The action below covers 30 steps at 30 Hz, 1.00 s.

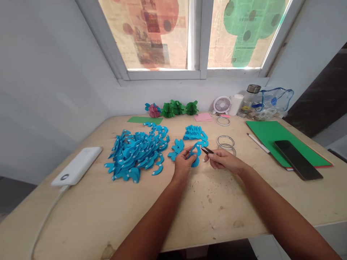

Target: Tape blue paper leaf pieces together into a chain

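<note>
We work at a wooden table (89, 216), and everything here is placed from the blue heap (135, 150) of cut paper on it. Well to the heap's right we have green sheets (276, 133) with a black phone (298, 159) lying partly on them. Left of the heap lies a white power bank (78, 166). Just right of the heap our left hand (184, 164) has its fingers pinched narrow on a curved blue piece (198, 147). Farther right, our right hand (223, 161) holds dark tweezers (208, 151) between closed fingers, tips pointing at the piece; we cannot tell whether they touch it. Behind our hands, also right of the heap, sits a blue cluster (193, 133). Smallest are the white squares stuck on the heap's pieces.
</note>
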Tool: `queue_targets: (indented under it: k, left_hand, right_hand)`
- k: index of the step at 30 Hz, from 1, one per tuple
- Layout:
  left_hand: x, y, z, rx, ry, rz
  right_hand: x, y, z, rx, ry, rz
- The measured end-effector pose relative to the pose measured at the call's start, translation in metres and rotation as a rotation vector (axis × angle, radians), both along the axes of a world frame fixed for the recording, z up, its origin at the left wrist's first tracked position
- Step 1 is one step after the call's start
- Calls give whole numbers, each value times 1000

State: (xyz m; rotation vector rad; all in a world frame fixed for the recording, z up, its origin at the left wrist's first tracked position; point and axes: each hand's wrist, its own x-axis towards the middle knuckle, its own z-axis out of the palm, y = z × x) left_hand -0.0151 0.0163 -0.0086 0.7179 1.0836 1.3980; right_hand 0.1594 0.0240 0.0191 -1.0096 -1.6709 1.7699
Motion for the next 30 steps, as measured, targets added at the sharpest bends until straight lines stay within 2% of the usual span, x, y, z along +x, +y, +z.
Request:
queue_targets:
  k: [4,8,18,30]
  left_hand:
    - [0,0,2,-2,-32,-14]
    - [0,0,2,-4,-46,0]
    - [0,-1,5,-18,-5,-19]
    - [3,-2,4,-22,-29,-18]
  right_hand:
    - [-2,-1,3,104,-47,-15]
    - [-4,-2,6,218,-90,-100]
    - [-8,-1,6,250,-91,-194]
    - [-18,-3,-5,415,-207,-148]
